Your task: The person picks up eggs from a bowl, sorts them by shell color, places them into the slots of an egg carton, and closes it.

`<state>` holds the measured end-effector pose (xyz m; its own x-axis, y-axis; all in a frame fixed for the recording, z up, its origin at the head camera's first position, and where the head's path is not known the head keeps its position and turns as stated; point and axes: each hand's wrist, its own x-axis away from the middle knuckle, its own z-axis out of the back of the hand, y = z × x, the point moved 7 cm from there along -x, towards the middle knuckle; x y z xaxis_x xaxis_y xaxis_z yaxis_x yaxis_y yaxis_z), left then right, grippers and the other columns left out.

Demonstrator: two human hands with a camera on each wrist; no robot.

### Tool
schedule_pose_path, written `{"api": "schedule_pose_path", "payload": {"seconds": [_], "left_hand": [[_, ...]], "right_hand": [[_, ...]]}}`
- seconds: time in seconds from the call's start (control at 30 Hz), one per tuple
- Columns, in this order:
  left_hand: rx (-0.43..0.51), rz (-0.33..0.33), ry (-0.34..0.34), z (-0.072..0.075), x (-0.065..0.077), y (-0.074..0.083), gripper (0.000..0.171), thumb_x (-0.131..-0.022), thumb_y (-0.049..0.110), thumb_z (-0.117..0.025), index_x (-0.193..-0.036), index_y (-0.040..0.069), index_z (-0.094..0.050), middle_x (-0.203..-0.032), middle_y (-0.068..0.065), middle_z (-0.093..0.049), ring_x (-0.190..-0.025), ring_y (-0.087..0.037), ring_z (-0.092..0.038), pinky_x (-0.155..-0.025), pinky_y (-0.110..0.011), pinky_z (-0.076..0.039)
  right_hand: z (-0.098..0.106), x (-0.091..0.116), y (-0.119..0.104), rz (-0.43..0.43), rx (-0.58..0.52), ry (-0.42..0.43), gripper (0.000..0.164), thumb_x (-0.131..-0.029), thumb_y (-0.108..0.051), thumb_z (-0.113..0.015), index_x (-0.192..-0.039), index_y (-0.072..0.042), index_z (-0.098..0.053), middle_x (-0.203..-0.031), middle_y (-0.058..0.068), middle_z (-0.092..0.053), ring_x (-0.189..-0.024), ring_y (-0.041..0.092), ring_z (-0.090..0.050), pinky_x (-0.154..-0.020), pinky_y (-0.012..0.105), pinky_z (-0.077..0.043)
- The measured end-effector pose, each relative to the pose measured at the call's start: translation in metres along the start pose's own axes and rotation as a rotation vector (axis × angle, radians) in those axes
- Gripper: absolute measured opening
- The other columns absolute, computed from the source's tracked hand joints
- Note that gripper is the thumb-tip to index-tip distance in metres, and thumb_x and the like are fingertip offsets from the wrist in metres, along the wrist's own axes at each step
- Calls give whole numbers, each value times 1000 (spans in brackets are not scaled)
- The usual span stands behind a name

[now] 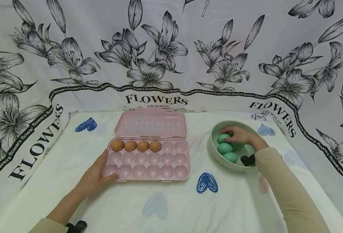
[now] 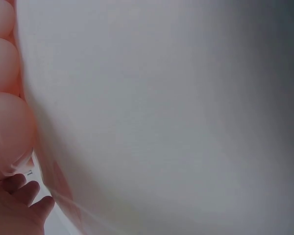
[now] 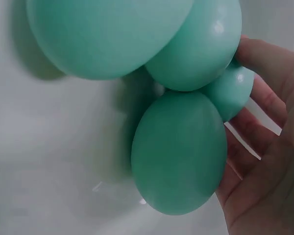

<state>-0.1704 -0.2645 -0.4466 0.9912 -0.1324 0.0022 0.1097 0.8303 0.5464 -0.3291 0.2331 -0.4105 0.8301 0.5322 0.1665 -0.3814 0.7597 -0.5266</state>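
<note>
A pink egg carton point(image 1: 153, 178) lies with its lid point(image 1: 150, 124) folded back. Several brown eggs point(image 1: 130, 146) sit side by side in its back row, from the left end; the other cups hold none. My left hand point(image 1: 94, 176) grips the carton's left end, thumb at the front corner, fingers along the side. At the right, my right hand point(image 1: 241, 135) reaches into a pale green bowl point(image 1: 218, 158) holding several green eggs point(image 1: 225, 148). Its thumb and fingers close round the farthest green egg point(image 3: 232, 90), partly hidden behind nearer ones.
A white cloth printed with hearts point(image 1: 207, 183) covers the table. Behind and at both sides hangs a flower-printed curtain point(image 1: 157, 48), near the back of the carton lid. A dark strap point(image 1: 77, 226) shows at my left wrist.
</note>
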Motion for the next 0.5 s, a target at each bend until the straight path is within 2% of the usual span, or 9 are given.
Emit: {"api": "schedule_pose_path", "payload": {"seconds": [0.5], "left_hand": [[6, 7, -1, 0, 1, 1, 111, -74, 52, -70, -148, 5, -1, -149, -26, -17, -133, -47, -22, -102, -62, -26]], "right_hand": [[8, 1, -3, 9, 40, 68, 41, -85, -25, -65, -119, -3, -58, -116, 15, -61, -104, 32, -56, -92, 48, -43]]}}
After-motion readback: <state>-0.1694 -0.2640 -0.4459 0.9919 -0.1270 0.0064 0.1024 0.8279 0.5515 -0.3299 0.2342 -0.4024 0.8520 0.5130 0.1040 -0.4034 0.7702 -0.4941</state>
